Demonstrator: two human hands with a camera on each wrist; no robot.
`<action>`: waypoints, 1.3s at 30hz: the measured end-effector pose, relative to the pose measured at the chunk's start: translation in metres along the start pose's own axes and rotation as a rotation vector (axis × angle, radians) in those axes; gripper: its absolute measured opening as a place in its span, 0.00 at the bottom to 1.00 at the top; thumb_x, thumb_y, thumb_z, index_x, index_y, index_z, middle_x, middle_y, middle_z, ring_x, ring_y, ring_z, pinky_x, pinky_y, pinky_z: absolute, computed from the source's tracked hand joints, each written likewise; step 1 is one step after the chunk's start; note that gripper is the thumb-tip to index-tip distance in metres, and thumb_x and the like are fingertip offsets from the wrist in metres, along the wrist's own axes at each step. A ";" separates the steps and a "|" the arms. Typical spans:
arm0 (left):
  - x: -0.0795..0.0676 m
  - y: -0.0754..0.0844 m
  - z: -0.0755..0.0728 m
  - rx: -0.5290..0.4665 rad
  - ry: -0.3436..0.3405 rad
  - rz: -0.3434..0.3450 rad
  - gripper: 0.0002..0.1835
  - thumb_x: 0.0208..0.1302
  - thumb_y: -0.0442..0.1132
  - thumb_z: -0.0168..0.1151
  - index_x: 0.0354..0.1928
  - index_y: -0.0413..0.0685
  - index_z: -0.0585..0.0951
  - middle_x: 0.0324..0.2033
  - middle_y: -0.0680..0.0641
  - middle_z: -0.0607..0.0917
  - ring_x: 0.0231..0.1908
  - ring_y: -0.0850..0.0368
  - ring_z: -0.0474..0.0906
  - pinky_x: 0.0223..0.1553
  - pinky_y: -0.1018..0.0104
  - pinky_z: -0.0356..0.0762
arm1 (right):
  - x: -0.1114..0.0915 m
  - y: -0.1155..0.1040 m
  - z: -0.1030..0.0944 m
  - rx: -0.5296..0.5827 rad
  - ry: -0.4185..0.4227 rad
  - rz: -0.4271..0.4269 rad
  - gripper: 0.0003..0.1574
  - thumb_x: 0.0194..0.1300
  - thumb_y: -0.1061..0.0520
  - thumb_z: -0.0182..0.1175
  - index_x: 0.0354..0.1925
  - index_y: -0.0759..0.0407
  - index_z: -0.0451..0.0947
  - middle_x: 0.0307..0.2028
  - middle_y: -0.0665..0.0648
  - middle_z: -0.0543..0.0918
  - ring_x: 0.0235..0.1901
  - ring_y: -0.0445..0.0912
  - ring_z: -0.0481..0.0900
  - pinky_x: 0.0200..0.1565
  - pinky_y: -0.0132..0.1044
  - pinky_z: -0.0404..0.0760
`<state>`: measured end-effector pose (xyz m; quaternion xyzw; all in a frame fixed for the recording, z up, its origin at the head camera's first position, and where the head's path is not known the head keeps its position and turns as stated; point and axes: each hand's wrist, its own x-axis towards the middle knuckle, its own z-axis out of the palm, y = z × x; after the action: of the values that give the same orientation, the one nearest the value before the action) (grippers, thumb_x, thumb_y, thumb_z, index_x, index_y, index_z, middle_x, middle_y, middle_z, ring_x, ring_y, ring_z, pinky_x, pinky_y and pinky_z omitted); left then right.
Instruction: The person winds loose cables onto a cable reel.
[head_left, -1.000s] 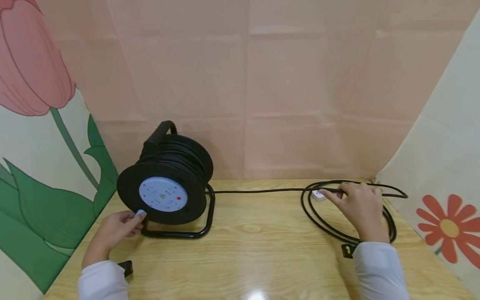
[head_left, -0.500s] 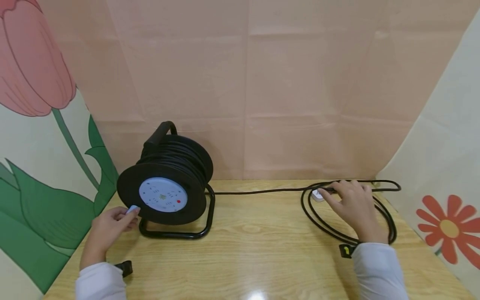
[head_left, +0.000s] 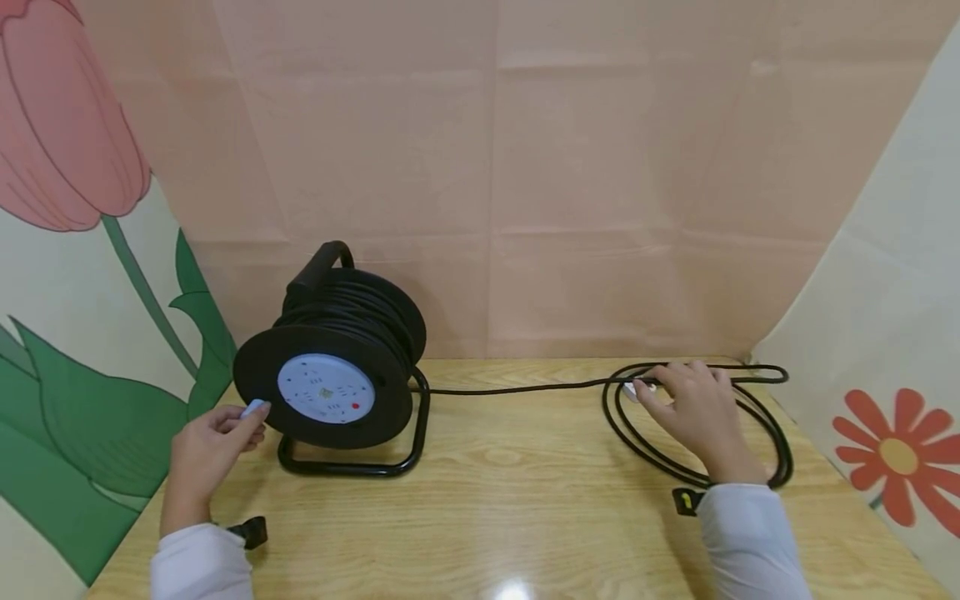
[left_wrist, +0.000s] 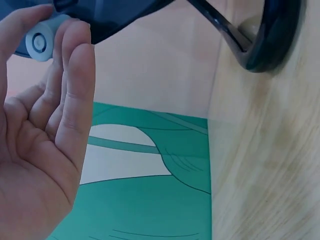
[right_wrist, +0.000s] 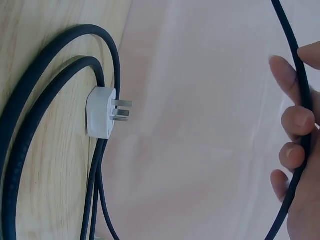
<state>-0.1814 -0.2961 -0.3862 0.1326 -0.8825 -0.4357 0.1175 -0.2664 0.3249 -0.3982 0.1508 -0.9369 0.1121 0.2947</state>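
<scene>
A black cable reel (head_left: 348,304) stands on its tubular frame (head_left: 360,470) at the left of the table in the head view. My left hand (head_left: 206,458) pinches the pale blue crank knob (left_wrist: 42,39) at the lower left of the reel's front disc. From the reel a black cable (head_left: 517,391) runs right to my right hand (head_left: 701,421). In the right wrist view the cable passes between thumb and curled fingers (right_wrist: 298,119) of that hand. Loose coils (head_left: 626,442) lie under and around it. A white plug (right_wrist: 101,112) with metal pins sits among them, partly hidden in the head view.
A wooden table (head_left: 487,508) carries everything. A pinkish sheet (head_left: 487,167) hangs behind it, and flower-printed panels stand left and right. Black straps (head_left: 251,532) show at both wrists. The reel's carry handle (head_left: 318,271) points up.
My left hand has carried the knob up and left around the reel's disc. The right hand has shifted slightly left, and the cable loop at far right has drawn in leftward.
</scene>
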 end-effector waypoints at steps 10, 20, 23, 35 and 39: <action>-0.004 0.008 -0.002 -0.020 0.096 0.058 0.32 0.65 0.65 0.61 0.47 0.39 0.80 0.31 0.52 0.89 0.29 0.68 0.83 0.34 0.79 0.73 | 0.002 -0.008 0.008 0.045 0.097 -0.129 0.11 0.61 0.47 0.69 0.35 0.51 0.85 0.27 0.47 0.79 0.32 0.50 0.71 0.43 0.56 0.65; -0.007 0.016 -0.002 -0.152 0.158 0.071 0.27 0.68 0.60 0.61 0.46 0.39 0.79 0.29 0.59 0.88 0.29 0.70 0.83 0.35 0.81 0.74 | 0.003 -0.015 0.016 -0.028 0.099 -0.079 0.21 0.60 0.33 0.68 0.34 0.47 0.86 0.18 0.42 0.74 0.26 0.48 0.71 0.42 0.58 0.65; -0.008 0.018 -0.005 -0.174 0.166 0.087 0.28 0.71 0.60 0.57 0.48 0.38 0.79 0.30 0.59 0.88 0.29 0.71 0.83 0.36 0.82 0.75 | 0.003 -0.016 0.015 -0.050 0.119 -0.051 0.25 0.56 0.29 0.68 0.29 0.47 0.86 0.19 0.45 0.79 0.28 0.51 0.74 0.37 0.56 0.64; -0.012 0.029 -0.010 -0.418 0.200 0.006 0.22 0.67 0.56 0.64 0.45 0.42 0.83 0.27 0.62 0.87 0.29 0.70 0.85 0.38 0.82 0.77 | 0.005 -0.023 0.019 0.014 0.055 -0.110 0.13 0.63 0.42 0.67 0.35 0.48 0.84 0.34 0.49 0.85 0.35 0.51 0.74 0.43 0.55 0.64; -0.011 0.034 -0.007 -0.527 0.259 -0.048 0.18 0.63 0.54 0.70 0.42 0.47 0.86 0.26 0.60 0.87 0.28 0.68 0.85 0.37 0.82 0.77 | 0.005 -0.027 0.020 0.023 0.075 -0.146 0.14 0.63 0.39 0.67 0.33 0.46 0.84 0.31 0.47 0.84 0.32 0.49 0.73 0.45 0.56 0.65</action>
<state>-0.1733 -0.2783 -0.3558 0.1728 -0.7131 -0.6321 0.2490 -0.2718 0.2929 -0.4083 0.2176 -0.9104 0.1065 0.3354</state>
